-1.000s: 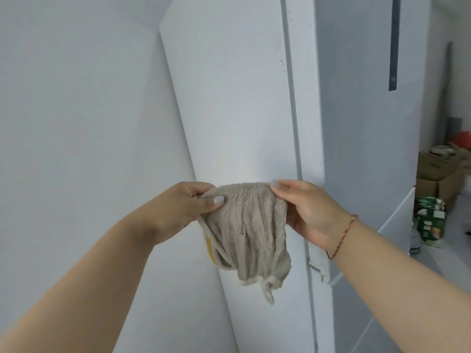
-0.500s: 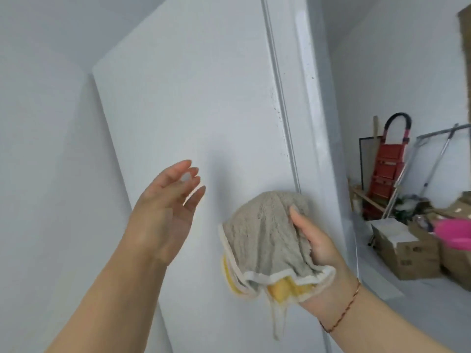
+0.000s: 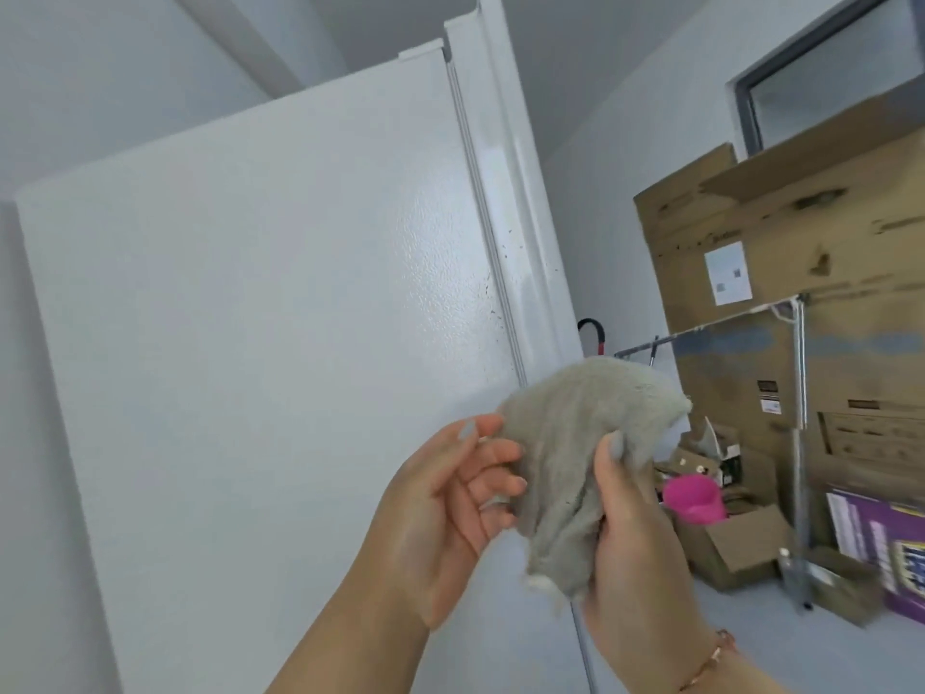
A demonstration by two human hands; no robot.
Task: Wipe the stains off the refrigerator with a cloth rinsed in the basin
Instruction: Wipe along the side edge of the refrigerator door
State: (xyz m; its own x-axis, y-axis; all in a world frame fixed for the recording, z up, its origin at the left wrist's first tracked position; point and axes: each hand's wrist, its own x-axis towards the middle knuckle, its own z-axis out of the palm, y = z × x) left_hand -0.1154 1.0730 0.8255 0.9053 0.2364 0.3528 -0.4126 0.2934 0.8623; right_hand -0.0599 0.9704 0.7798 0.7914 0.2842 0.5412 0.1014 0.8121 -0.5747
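The white refrigerator fills the left and middle of the head view, seen from its side panel. Small dark specks of stain dot the panel near its front edge and the door seam. My right hand grips a grey fluffy cloth held up in front of that edge, thumb pressed into the fabric. My left hand is just left of the cloth, its fingertips touching the cloth's left edge with fingers loosely bent.
A grey wall stands left of the refrigerator. To the right are large cardboard boxes, a metal rack pole, a pink cup, a purple box and smaller open cartons on the floor.
The view has swung up and right. My left hand, which had let go of the cloth, has come back to touch its left edge. My right hand raised the cloth.
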